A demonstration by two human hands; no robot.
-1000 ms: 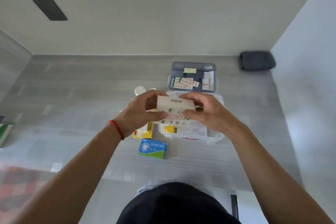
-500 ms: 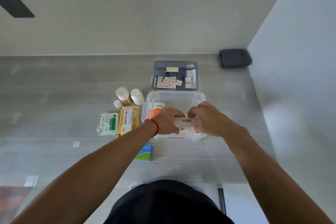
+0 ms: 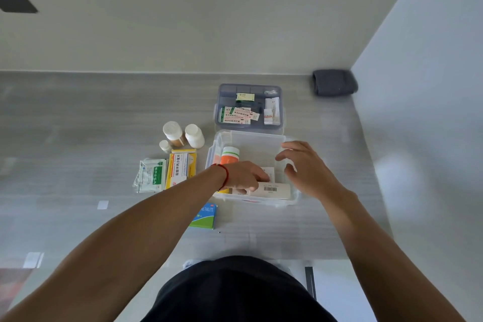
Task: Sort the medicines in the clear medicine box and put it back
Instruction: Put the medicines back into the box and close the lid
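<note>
Right now the grey table (image 3: 78, 125) carries everything, and on it the clear medicine box (image 3: 294, 198) sits under both hands, its lid off. Just beyond the right hand (image 3: 311, 172) lies the grey compartment tray (image 3: 281, 102), holding sachets and small packets. The right hand hovers over the box's right side, fingers spread and relaxed, gripping nothing. The left hand (image 3: 243, 176), a red cord at its wrist, reaches down inside the box, fingers curled onto the white carton (image 3: 274, 189) with a barcode that lies flat along the near wall; whether it pinches the carton or only presses on it cannot be told. Beyond the left hand, still inside the box, stands an orange bottle (image 3: 230, 155) with a white cap. Left of that hand, outside the box, lie a yellow carton (image 3: 181, 168) and, further left, a green-and-white sachet (image 3: 151, 175). Beyond those stand three white-capped bottles (image 3: 194, 136), close together. Nearer the person than the left hand, a blue-and-green tablet carton (image 3: 205, 217) lies on the table, partly hidden by the forearm.
</note>
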